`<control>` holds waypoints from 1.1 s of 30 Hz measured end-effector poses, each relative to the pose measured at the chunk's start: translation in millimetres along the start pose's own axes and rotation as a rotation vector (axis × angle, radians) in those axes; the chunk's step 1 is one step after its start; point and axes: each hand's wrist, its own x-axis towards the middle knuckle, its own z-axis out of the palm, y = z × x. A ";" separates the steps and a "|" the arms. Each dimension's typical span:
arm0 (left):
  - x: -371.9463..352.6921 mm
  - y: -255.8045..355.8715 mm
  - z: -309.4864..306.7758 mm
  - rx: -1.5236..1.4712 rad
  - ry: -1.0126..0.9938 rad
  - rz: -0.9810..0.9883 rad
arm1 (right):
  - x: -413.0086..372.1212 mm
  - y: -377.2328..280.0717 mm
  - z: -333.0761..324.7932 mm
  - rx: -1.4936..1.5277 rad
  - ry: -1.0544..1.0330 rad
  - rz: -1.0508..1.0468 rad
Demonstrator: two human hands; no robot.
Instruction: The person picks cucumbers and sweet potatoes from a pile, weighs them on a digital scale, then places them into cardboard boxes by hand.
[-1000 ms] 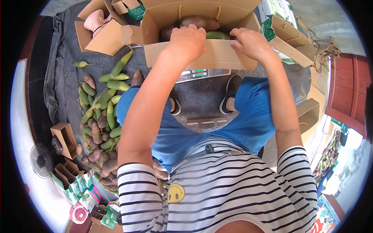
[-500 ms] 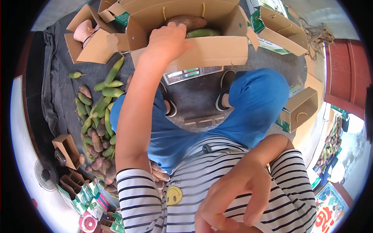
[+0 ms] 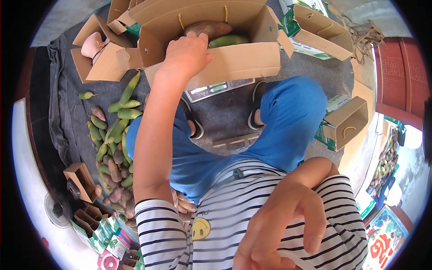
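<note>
Left hand (image 3: 186, 54) closed on the cardboard box (image 3: 243, 60) rim — right hand (image 3: 279, 225) open, before the striped shirt (image 3: 216, 211).

An open box (image 3: 234, 63) stands on the floor mat (image 3: 76, 117) ahead of the person, resting on a scale (image 3: 216, 89), with a tuber (image 3: 207, 28) and a long vegetable (image 3: 227, 40) lying side by side in it and the left hand (image 3: 186, 51) on its near wall. Left of the person's knees a pile of vegetables (image 3: 114, 130) lies on the mat, with flattened cartons (image 3: 103, 58) behind it and a small fan (image 3: 56, 209) nearer the person. To the right sit two smaller boxes (image 3: 344, 121), one behind the other, while the right hand (image 3: 279, 225) hangs close before the chest.
</note>
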 end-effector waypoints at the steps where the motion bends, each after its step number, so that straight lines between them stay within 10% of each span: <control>1: 0.2 0.6 0.1 0.006 -0.004 0.002 | -0.1 -0.5 -0.2 0.009 -0.004 -0.004; 14: 3.6 3.7 5.3 0.032 0.018 0.032 | -13.2 -39.0 2.2 0.076 -0.056 0.221; 22: 2.1 4.5 3.0 0.013 0.015 0.023 | -14.1 -155.4 16.2 -0.606 0.018 0.239; 25: 2.6 5.6 3.9 0.023 0.013 0.018 | -42.1 -163.4 35.9 -0.899 0.463 -0.221; 33: -0.6 6.3 0.6 -0.011 0.059 0.044 | -109.3 -230.9 -9.6 -1.702 1.373 -0.278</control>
